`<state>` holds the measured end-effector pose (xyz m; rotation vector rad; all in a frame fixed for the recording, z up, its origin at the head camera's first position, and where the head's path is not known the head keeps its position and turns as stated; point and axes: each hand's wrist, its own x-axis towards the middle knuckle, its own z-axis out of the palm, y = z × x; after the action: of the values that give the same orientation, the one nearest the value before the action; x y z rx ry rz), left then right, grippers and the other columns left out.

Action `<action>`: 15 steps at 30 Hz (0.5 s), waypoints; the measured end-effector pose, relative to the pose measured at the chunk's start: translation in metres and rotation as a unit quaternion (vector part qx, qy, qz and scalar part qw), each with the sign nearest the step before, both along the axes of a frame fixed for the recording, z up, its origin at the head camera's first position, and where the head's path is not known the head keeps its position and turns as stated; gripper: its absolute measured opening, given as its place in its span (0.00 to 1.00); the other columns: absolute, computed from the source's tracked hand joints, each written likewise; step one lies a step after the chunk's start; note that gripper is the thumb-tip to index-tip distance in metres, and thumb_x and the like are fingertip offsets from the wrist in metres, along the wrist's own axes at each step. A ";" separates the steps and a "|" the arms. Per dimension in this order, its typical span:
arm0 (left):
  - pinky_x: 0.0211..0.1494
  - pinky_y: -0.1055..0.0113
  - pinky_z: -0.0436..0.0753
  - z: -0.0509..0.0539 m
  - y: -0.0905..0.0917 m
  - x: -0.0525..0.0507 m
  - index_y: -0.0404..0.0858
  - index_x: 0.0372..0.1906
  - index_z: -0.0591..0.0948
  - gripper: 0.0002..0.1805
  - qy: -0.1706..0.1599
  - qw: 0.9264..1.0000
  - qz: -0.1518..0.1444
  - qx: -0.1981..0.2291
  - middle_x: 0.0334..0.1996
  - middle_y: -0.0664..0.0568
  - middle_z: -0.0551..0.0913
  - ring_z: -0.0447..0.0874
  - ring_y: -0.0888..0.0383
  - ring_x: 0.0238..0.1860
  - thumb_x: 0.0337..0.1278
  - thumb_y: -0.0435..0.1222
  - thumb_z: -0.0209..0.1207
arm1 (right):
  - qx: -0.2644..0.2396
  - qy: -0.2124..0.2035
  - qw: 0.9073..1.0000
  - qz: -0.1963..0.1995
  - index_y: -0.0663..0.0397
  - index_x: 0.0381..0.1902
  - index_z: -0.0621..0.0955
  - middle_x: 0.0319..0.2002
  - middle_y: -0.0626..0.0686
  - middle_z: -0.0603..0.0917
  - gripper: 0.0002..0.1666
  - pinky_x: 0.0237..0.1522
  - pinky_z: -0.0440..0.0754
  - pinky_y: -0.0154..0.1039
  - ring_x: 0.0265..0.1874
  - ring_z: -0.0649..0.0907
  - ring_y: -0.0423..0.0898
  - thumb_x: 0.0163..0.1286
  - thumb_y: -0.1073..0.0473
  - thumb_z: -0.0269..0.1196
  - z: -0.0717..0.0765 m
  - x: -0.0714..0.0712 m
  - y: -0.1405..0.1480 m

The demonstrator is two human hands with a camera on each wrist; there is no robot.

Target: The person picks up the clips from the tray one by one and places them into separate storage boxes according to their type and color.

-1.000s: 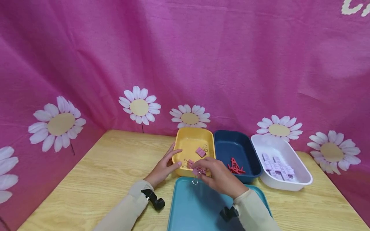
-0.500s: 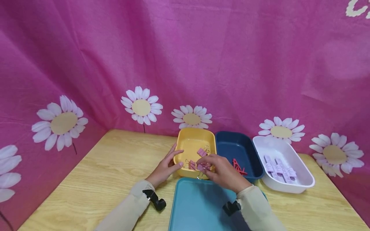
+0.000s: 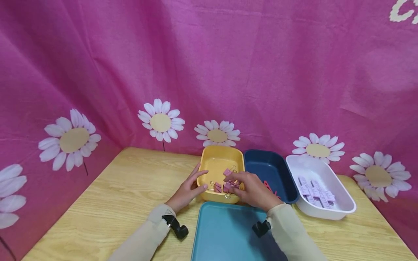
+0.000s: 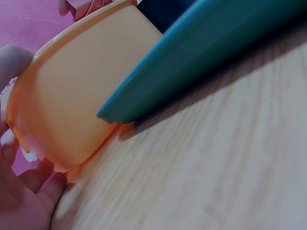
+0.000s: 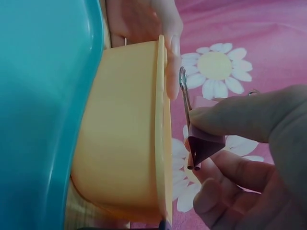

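My right hand (image 3: 254, 192) pinches a pink binder clip (image 5: 206, 136) between thumb and fingers, over the front of a yellow bin (image 3: 212, 197). The clip's wire handles stick out. Inside the bin lie more pink binder clips, one near the front left (image 3: 217, 187) and another farther back (image 3: 227, 172); my right fingers partly cover this area. At the bin's left side, my left hand (image 3: 184, 192) holds the rim, its thumb at the front corner and a finger reaching over the edge. Its other fingers lie against the outer wall in the left wrist view.
A navy bin (image 3: 261, 159) with red clips (image 3: 267, 186) stands right of the yellow one. Beyond it, a white bin (image 3: 339, 212) contains lilac strips with ruler-like marks (image 3: 315, 194). A teal tray (image 3: 222, 232) lies in front, on the wooden table (image 3: 130, 195). A pink curtain hangs behind.
My right hand has moved slightly right and farther over the yellow bin with the binder clip. My left hand keeps its place on the rim. The head view has shifted a little.
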<state>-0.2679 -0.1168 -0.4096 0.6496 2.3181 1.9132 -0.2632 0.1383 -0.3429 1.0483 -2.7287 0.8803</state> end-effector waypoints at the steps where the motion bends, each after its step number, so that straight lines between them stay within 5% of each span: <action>1: 0.73 0.53 0.56 0.000 0.000 0.000 0.40 0.71 0.65 0.30 0.000 1.000 -0.001 -0.001 0.78 0.51 0.38 0.45 0.47 0.75 0.67 0.38 0.57 | -0.001 -0.003 1.000 0.000 0.40 0.50 0.83 0.44 0.42 0.84 0.20 0.43 0.82 0.45 0.39 0.78 0.43 0.60 0.62 0.70 0.000 -0.001 0.000; 15: 0.73 0.53 0.55 -0.001 0.001 -0.003 0.39 0.71 0.65 0.30 0.000 1.000 -0.002 0.001 0.78 0.51 0.38 0.44 0.47 0.75 0.67 0.38 0.57 | 0.006 0.014 1.000 0.014 0.47 0.51 0.84 0.52 0.48 0.83 0.19 0.52 0.81 0.48 0.49 0.80 0.47 0.62 0.65 0.67 0.003 -0.010 -0.001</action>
<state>-0.2704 -0.1156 -0.4104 0.6540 2.3132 1.9135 -0.2735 0.1371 -0.3402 1.0947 -2.7071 0.8471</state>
